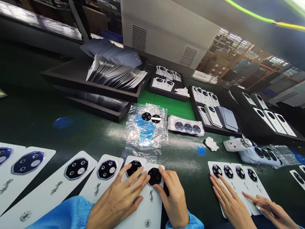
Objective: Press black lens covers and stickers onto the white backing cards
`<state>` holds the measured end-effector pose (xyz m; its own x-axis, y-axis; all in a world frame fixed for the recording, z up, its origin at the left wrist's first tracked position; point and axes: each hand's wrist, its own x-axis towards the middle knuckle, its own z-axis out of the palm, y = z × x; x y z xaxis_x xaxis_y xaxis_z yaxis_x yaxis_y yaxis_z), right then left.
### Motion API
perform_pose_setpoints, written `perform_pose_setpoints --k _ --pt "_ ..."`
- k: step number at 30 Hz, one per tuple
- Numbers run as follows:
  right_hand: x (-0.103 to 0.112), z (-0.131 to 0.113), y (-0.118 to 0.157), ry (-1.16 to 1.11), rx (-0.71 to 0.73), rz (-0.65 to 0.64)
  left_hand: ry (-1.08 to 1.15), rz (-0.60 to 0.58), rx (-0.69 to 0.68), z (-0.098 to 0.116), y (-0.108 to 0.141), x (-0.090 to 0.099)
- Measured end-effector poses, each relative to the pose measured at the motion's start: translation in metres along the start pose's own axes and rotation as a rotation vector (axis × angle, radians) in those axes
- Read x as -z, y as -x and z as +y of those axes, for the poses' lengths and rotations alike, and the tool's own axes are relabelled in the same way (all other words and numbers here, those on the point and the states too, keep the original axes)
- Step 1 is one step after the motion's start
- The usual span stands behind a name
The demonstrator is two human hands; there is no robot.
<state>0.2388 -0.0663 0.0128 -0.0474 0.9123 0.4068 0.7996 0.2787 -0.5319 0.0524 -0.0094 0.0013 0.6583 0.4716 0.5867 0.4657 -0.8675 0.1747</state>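
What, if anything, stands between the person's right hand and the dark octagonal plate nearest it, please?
Nothing visible does; the thumb and forefinger of the right hand are at the edge of the dark plate, while the left hand reaches in from the opposite side.

near left to centre: row of panels (56,187) on counter (181,149)
left hand (116,198): across row's two rightmost panels
right hand (175,198): right of left hand, at rightmost panel's camera plate (154,176)
behind row: plastic bag (132,152), loose plates (146,116) on top
right of bag: wrapped pack (186,130)
far left: upper tray (95,87) over lower, panels in both
far centre: tray (166,93) holding panels
near right: co-worker's hands (234,202) on panels, bottle (233,145) behind
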Motion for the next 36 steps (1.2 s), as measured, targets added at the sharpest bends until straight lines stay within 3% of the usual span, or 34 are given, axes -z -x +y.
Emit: perform_pose_setpoints --k 11,22,29,32,36 --pt "0.003 0.000 0.026 0.089 -0.007 0.055 -0.060 -0.015 -0.036 0.001 0.006 -0.005" --pt "-0.018 0.004 0.042 0.238 0.007 0.162 -0.036 0.014 -0.026 0.003 0.002 -0.004" --pt "-0.012 0.002 0.046 0.322 0.010 0.066 -0.031 0.029 -0.029 0.004 0.002 -0.004" --pt "-0.016 0.003 0.049 0.272 -0.036 0.130 -0.037 0.023 -0.025 0.004 0.000 0.000" --pt "-0.019 0.003 0.053 0.187 0.064 0.253 -0.081 -0.043 -0.128 0.003 0.000 0.002"
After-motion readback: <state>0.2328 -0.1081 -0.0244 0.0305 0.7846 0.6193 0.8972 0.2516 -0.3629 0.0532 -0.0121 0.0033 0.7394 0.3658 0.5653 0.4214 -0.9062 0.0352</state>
